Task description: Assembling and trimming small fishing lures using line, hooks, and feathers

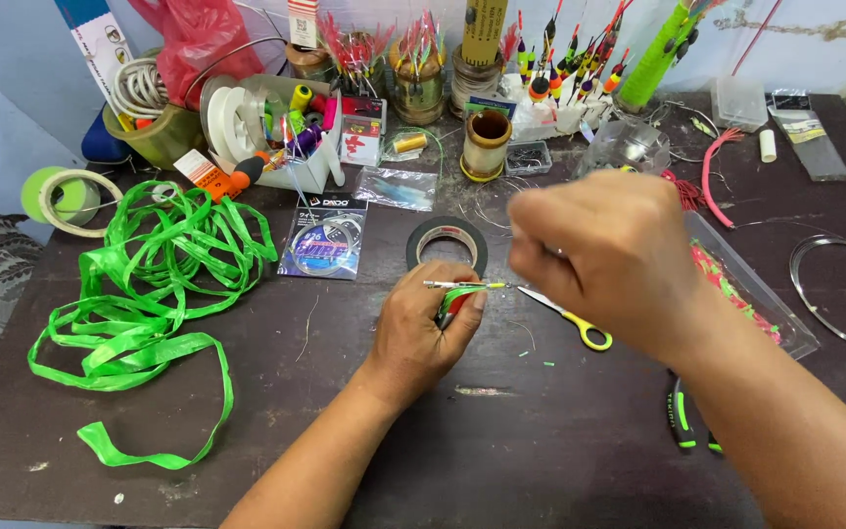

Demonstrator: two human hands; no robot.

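1. Near the middle of the dark tabletop (560, 441), the left hand (423, 328) comes up from the lower edge with its forearm angled in from below, back of the hand toward the camera.
2. Its fingers (467, 312) are curled closed around a small lure (454, 297), pinching it between thumb and forefinger.
3. This lure shows a thin metal shaft lying level above the thumb, with green and red strips tucked into the grip; the rest is hidden by the hand.
4. Just right of it and slightly higher, the right hand (604, 250) reaches in from the lower right, blurred, knuckles up.
5. Its fingers are bunched closed near the tip of the shaft; whether they pinch a thread or anything else cannot be told.
6. Yellow-handled scissors (570, 318) lie on the tabletop under the right hand, partly covered by it.
7. A black tape roll (447, 243) lies flat just behind the left hand.
8. A loose heap of green ribbon (154, 294) spreads over the left part of the tabletop, well apart from both hands.
9. A clear tray (751, 299) with pink pieces sits just beside the right forearm.
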